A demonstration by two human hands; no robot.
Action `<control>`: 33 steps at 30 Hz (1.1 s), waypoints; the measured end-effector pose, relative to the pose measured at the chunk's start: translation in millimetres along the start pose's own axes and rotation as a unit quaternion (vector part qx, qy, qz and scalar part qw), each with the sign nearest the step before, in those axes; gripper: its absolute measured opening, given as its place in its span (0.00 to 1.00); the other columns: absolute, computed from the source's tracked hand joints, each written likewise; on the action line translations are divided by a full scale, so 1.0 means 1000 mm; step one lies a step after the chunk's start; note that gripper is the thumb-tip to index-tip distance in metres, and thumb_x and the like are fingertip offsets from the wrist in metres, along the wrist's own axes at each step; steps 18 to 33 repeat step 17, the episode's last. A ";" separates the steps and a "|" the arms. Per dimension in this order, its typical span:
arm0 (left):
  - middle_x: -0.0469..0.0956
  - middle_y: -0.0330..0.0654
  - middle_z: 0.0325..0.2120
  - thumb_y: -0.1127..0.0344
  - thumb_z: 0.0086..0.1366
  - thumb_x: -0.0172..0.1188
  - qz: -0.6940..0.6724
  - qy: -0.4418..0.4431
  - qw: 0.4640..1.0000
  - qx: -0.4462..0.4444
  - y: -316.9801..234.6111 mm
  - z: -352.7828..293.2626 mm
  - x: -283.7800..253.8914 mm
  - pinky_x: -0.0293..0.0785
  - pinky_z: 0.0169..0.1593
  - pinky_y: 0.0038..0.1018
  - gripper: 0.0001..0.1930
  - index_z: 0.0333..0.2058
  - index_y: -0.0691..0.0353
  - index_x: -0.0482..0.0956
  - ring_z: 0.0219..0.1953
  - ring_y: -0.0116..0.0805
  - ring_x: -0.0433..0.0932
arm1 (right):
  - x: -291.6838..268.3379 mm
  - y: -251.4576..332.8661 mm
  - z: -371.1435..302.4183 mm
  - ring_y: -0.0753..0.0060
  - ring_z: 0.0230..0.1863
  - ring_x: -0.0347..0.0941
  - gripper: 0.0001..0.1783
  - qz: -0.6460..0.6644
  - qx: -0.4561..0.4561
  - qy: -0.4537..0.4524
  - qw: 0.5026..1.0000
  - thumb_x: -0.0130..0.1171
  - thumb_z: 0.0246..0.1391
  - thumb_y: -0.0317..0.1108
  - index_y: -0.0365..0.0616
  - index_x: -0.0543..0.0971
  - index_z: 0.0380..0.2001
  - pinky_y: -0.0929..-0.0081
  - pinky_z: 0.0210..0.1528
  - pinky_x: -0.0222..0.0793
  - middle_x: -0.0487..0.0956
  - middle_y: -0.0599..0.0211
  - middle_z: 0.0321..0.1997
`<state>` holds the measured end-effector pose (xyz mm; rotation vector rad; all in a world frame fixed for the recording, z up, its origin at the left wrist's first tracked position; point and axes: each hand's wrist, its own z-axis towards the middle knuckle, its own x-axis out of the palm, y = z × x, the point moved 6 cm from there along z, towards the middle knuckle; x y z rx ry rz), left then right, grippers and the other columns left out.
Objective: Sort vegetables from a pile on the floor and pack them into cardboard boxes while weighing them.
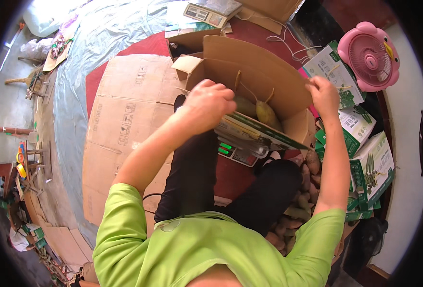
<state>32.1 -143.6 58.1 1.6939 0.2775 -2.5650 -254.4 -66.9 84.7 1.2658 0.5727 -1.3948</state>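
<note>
An open cardboard box [249, 57] stands in front of my knees, its tall brown flap raised at the far side. Inside lies a yellow-green, tapered vegetable [267, 115], with another partly hidden beside it; thin cords rise near them. My left hand [207, 106] is over the box's near left corner, fingers curled together; what they hold is hidden. At the right end of the raised flap, my right hand [323, 95] pinches the cardboard edge. Under the box, a scale [240, 155] with a lit green display shows between my legs.
Brownish root vegetables [312, 165] are heaped by my right leg. Printed green-and-white boxes [374, 165] stack at the right, below a pink fan [370, 57]. Flattened cardboard [120, 119] covers the floor at left, beside a pale blue sheet [72, 95]. Another scale [205, 15] sits at the back.
</note>
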 end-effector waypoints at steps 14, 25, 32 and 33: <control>0.73 0.38 0.23 0.64 0.53 0.62 0.044 -0.096 0.970 -0.218 0.088 -0.151 -0.130 0.68 0.42 0.34 0.05 0.26 0.57 0.80 0.33 0.41 0.74 | 0.022 0.250 0.087 0.57 0.34 0.78 0.07 -0.045 -0.228 -0.102 0.967 0.58 0.43 0.36 0.51 0.82 0.27 0.58 0.37 0.72 0.81 0.63 0.28; 0.80 0.39 0.45 0.62 0.51 0.62 0.108 -0.073 0.961 -0.242 0.108 -0.207 -0.150 0.68 0.50 0.30 0.07 0.26 0.57 0.82 0.41 0.36 0.77 | 0.042 0.296 0.084 0.53 0.35 0.79 0.10 -0.043 -0.224 -0.065 0.972 0.62 0.39 0.42 0.54 0.83 0.27 0.57 0.42 0.72 0.81 0.59 0.27; 0.80 0.39 0.45 0.62 0.51 0.62 0.108 -0.073 0.961 -0.242 0.108 -0.207 -0.150 0.68 0.50 0.30 0.07 0.26 0.57 0.82 0.41 0.36 0.77 | 0.042 0.296 0.084 0.53 0.35 0.79 0.10 -0.043 -0.224 -0.065 0.972 0.62 0.39 0.42 0.54 0.83 0.27 0.57 0.42 0.72 0.81 0.59 0.27; 0.80 0.39 0.45 0.62 0.51 0.62 0.108 -0.073 0.961 -0.242 0.108 -0.207 -0.150 0.68 0.50 0.30 0.07 0.26 0.57 0.82 0.41 0.36 0.77 | 0.042 0.296 0.084 0.53 0.35 0.79 0.10 -0.043 -0.224 -0.065 0.972 0.62 0.39 0.42 0.54 0.83 0.27 0.57 0.42 0.72 0.81 0.59 0.27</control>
